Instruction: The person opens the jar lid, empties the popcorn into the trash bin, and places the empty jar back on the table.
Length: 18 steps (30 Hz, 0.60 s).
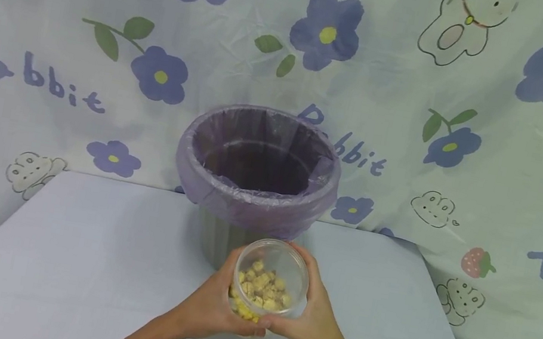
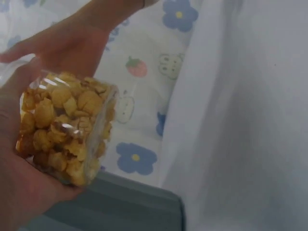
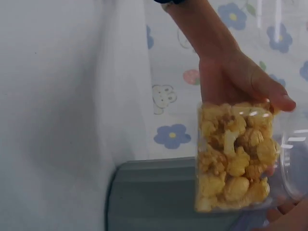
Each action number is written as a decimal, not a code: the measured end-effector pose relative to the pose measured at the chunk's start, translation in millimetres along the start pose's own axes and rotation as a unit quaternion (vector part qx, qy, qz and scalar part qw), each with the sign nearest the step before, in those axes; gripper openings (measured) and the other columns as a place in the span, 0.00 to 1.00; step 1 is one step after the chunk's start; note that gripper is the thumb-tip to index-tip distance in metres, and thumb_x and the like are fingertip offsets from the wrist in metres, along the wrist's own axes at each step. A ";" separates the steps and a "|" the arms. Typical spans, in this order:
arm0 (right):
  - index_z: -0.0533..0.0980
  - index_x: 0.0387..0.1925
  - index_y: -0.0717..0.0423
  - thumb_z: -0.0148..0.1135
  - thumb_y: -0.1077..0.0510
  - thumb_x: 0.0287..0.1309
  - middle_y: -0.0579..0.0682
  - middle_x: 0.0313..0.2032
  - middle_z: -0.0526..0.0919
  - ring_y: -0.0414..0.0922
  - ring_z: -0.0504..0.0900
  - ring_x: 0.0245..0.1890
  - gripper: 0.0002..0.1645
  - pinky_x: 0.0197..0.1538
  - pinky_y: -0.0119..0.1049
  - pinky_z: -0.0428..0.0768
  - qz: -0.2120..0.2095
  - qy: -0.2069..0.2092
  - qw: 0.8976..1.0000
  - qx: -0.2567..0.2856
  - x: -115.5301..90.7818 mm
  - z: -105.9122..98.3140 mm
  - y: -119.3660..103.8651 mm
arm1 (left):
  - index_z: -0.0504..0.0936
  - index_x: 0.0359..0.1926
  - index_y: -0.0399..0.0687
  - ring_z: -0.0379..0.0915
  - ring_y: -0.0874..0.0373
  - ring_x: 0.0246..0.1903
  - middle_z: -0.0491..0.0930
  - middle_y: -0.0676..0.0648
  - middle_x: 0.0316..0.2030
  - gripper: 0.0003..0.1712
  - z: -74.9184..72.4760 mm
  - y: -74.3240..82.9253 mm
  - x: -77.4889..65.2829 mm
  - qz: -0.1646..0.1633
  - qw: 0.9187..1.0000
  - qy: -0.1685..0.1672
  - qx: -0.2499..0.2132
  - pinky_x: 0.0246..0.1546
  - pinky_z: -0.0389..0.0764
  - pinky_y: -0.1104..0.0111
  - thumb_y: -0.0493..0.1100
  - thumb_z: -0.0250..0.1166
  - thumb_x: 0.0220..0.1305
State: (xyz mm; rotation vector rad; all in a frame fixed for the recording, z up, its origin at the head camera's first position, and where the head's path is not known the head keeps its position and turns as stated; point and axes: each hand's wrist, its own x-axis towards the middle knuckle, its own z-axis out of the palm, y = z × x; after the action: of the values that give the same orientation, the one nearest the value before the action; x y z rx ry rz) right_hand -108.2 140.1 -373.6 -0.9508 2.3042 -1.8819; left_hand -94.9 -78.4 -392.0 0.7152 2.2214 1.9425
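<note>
A clear plastic jar [image 1: 298, 271] of yellow popcorn [image 1: 258, 288] is held between both hands, its round mouth turned up toward the head view. My left hand [image 1: 209, 307] grips the jar's left side, with the thumb along the near side. From the right, my right hand [image 1: 316, 317] grips it too, its thumb across the front near the rim. In the left wrist view the popcorn [image 2: 60, 120] shows through the side wall. Just beyond the hands stands a grey bin [image 1: 218, 239] lined with a purple bag [image 1: 249, 205]. The bin's mouth is open.
The bin rests on a white-covered table [image 1: 113, 263], close to its back edge. Behind hangs a white curtain [image 1: 236, 60] printed with blue flowers, rabbits and strawberries. It also runs down along the right side of the table.
</note>
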 end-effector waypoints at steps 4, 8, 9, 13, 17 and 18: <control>0.55 0.75 0.46 0.82 0.48 0.45 0.57 0.67 0.66 0.63 0.68 0.60 0.61 0.58 0.50 0.75 0.001 -0.065 0.997 0.045 1.3 -12.9 1.9 | 0.50 0.75 0.60 0.64 0.48 0.61 0.64 0.47 0.65 0.66 -3.1 2.9 -0.6 0.001 0.999 -0.033 -0.001 0.61 0.69 0.55 0.44 0.84 0.40; 0.52 0.76 0.52 0.80 0.47 0.48 0.60 0.68 0.63 0.63 0.65 0.63 0.62 0.60 0.51 0.73 -0.012 -0.125 0.988 0.089 3.2 -22.4 2.4 | 0.50 0.75 0.61 0.64 0.48 0.61 0.65 0.46 0.65 0.67 -6.4 7.2 -2.0 -0.002 0.997 -0.071 -0.017 0.62 0.68 0.58 0.43 0.84 0.40; 0.51 0.77 0.53 0.79 0.45 0.49 0.60 0.69 0.62 0.63 0.64 0.64 0.63 0.62 0.52 0.71 -0.020 -0.128 0.987 0.091 3.7 -22.7 2.6 | 0.49 0.75 0.62 0.64 0.48 0.61 0.64 0.47 0.65 0.67 -7.0 8.1 -2.1 -0.003 0.997 -0.073 -0.017 0.62 0.68 0.59 0.43 0.84 0.40; 0.48 0.78 0.53 0.75 0.36 0.49 0.57 0.72 0.59 0.60 0.58 0.69 0.66 0.66 0.62 0.61 -0.040 -0.093 0.993 0.065 1.4 -17.9 3.8 | 0.50 0.74 0.61 0.65 0.49 0.61 0.64 0.46 0.65 0.67 -6.7 9.5 0.4 -0.005 0.999 -0.047 -0.010 0.61 0.69 0.56 0.43 0.84 0.40; 0.49 0.78 0.49 0.76 0.34 0.46 0.53 0.72 0.60 0.62 0.55 0.71 0.66 0.62 0.76 0.50 -0.028 -0.038 0.998 0.037 -2.3 -8.9 4.3 | 0.50 0.74 0.62 0.64 0.51 0.61 0.62 0.48 0.66 0.66 -1.8 8.4 3.0 -0.013 1.000 -0.005 -0.012 0.61 0.68 0.51 0.43 0.85 0.39; 0.50 0.77 0.48 0.77 0.34 0.46 0.53 0.72 0.60 0.63 0.56 0.70 0.66 0.61 0.77 0.51 -0.024 -0.027 0.999 0.033 -2.6 -7.0 3.8 | 0.51 0.74 0.63 0.64 0.52 0.62 0.62 0.48 0.66 0.66 0.1 7.8 3.6 -0.015 1.000 0.002 -0.014 0.62 0.67 0.50 0.43 0.85 0.39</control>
State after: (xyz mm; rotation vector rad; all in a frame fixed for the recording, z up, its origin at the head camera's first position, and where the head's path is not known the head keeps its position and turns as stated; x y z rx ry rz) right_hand -110.4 147.8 -376.0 -1.0433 2.1952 -1.9115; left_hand -95.8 -76.3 -383.8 0.6716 2.1894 1.9601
